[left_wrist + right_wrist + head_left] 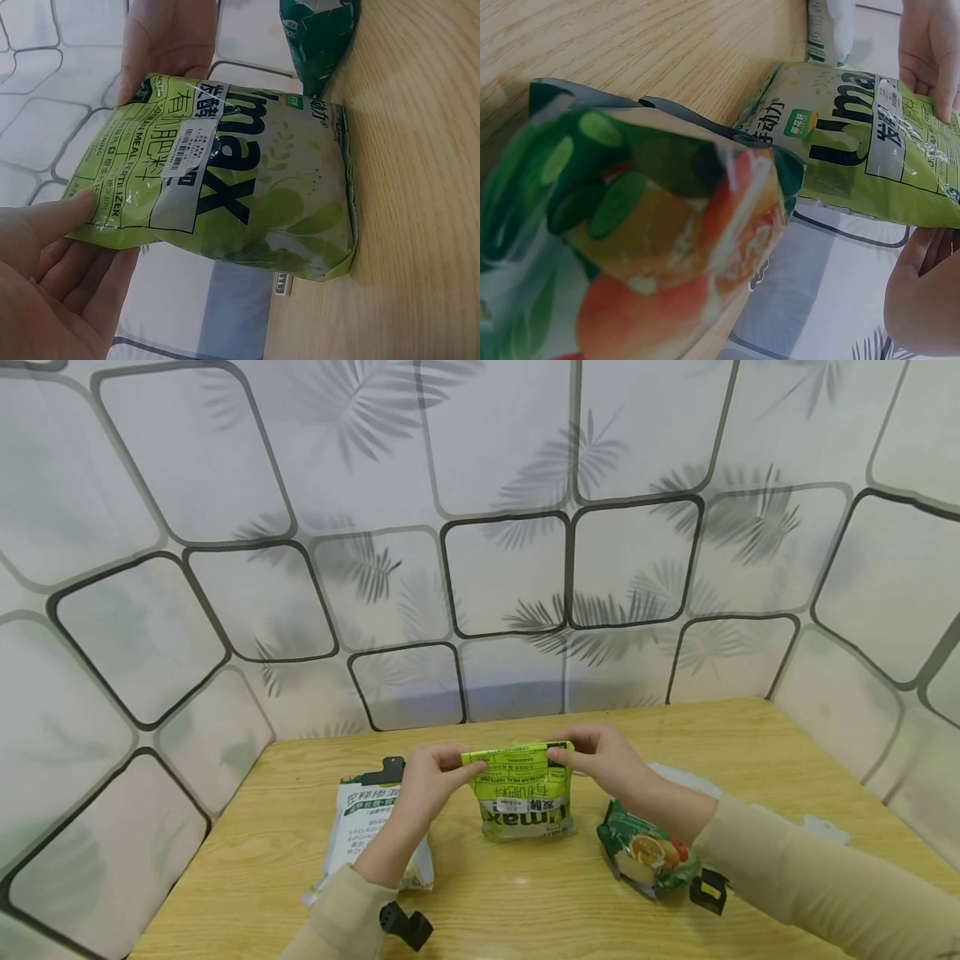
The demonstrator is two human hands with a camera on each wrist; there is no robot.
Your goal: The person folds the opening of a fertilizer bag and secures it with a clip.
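A yellow-green bag of soybean meal fertilizer (525,814) stands upright on the table, its lettering upside down in the head view. My left hand (431,777) pinches one top corner, thumb on the printed face and fingers behind. At the opposite corner my right hand (603,756) pinches the same top edge. That edge is stretched nearly straight between both hands. In the left wrist view, the bag (255,172) looks full below and flat toward the top, with a white barcode label (191,154) on its front.
Left of the bag, a white-and-green printed bag (367,827) lies with a black clip-like piece (386,772) at its top. A green bag with fruit pictures (648,852) sits under my right forearm. Beyond it is a small whitish object (825,828). Patterned curtains (510,577) surround the wooden table (525,918).
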